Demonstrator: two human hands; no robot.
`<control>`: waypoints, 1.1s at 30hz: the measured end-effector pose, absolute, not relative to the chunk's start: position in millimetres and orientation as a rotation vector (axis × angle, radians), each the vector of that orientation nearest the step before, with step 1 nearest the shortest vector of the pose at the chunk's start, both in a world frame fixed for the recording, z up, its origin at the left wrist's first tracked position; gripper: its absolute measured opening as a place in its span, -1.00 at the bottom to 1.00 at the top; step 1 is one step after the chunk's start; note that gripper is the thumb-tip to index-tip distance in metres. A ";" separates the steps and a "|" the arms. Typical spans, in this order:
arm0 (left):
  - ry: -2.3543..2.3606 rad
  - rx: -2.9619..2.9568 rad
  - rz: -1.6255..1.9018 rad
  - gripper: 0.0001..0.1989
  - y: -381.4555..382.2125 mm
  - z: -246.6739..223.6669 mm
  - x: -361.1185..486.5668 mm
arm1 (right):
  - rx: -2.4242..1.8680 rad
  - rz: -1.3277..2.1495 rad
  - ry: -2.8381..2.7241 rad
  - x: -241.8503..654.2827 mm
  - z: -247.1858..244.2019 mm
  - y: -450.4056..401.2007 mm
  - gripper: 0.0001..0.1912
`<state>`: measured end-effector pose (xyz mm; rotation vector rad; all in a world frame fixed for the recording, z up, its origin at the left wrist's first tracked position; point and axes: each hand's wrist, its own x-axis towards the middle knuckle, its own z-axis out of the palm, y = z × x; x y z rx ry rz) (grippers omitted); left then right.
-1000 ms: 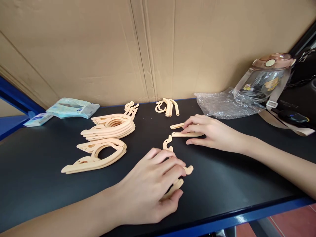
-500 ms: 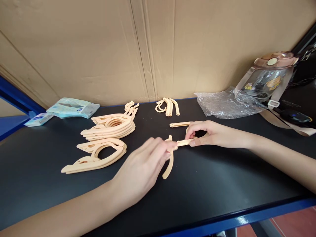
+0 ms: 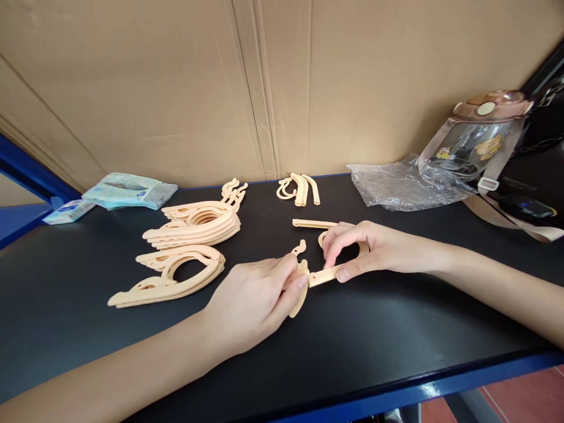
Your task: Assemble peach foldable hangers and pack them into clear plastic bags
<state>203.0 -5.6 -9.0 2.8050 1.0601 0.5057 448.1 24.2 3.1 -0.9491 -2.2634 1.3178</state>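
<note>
In the middle of the table, my right hand (image 3: 368, 249) pinches a beige folding hanger (image 3: 323, 277) by one arm, thumb in front and fingers curled through its loop. The hanger's other arm (image 3: 312, 224) points left behind those fingers. Against the hanger's near left end, my left hand (image 3: 259, 294) is closed on a small beige hanger hook (image 3: 300, 248), whose curled tip sticks up past the fingers. How hook and arm meet is covered by my fingertips. Beneath my left fingers lies a loose curved beige piece (image 3: 298, 306), partly hidden.
Folded hangers (image 3: 189, 226) lie stacked at left, another pile (image 3: 176, 282) in front. Loose curved pieces and hooks (image 3: 301, 190) rest at the back. Beyond are a tissue pack (image 3: 127, 191), a clear plastic bag (image 3: 396, 185), and a strapped bottle (image 3: 480, 144) by a cardboard wall (image 3: 176, 88).
The hanger has come slightly left and nearer in my right hand. My left hand has turned, and the hook's tip now shows above its fingers.
</note>
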 end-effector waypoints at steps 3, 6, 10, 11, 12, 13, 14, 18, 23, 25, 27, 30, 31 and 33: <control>1.011 2.867 0.520 -0.65 -7.0 -10.0 203.6 | -0.920 1.338 -2.259 445.2 3.7 21.0 -0.78; 1.023 2.845 0.500 -0.64 -7.9 -10.9 203.3 | -0.915 1.342 -2.259 444.4 4.0 20.1 -0.78; 1.023 2.749 0.509 -0.66 -7.8 -12.7 202.3 | -0.956 1.324 -2.252 444.2 3.6 20.6 -0.77; 1.029 2.721 0.499 -0.66 -7.6 -13.1 202.2 | -0.961 1.322 -2.248 444.2 3.5 20.7 -0.77; 1.037 2.694 0.491 -0.66 -7.6 -13.4 202.2 | -0.966 1.322 -2.244 444.0 3.3 20.7 -0.77; 1.044 2.670 0.482 -0.65 -7.5 -13.6 202.3 | -0.969 1.322 -2.242 443.9 3.2 20.6 -0.76; 1.054 2.647 0.476 -0.65 -7.6 -13.7 202.4 | -0.973 1.323 -2.240 443.8 3.1 20.5 -0.76; 1.063 2.609 0.465 -0.64 -8.0 -13.7 202.8 | -0.983 1.312 -2.240 443.4 2.8 20.2 -0.76; 1.068 2.618 0.484 -0.63 -7.7 -14.2 202.9 | -0.978 1.317 -2.229 443.6 2.3 20.2 -0.76; 1.071 2.629 0.491 -0.61 -7.6 -14.8 202.8 | -0.981 1.319 -2.224 443.7 2.3 20.0 -0.77; 1.066 2.655 0.489 -0.60 -7.6 -15.6 202.4 | -0.981 1.317 -2.223 443.7 2.4 19.7 -0.77; 1.034 2.744 0.477 -0.60 -7.3 -16.3 201.5 | -0.982 1.312 -2.235 443.5 2.8 19.0 -0.77; 1.014 2.790 0.475 -0.60 -7.0 -16.2 201.2 | -0.986 1.311 -2.240 443.3 2.8 18.8 -0.77; 0.974 2.896 0.481 -0.61 -6.4 -15.3 201.0 | -0.993 1.307 -2.252 442.8 2.7 18.5 -0.76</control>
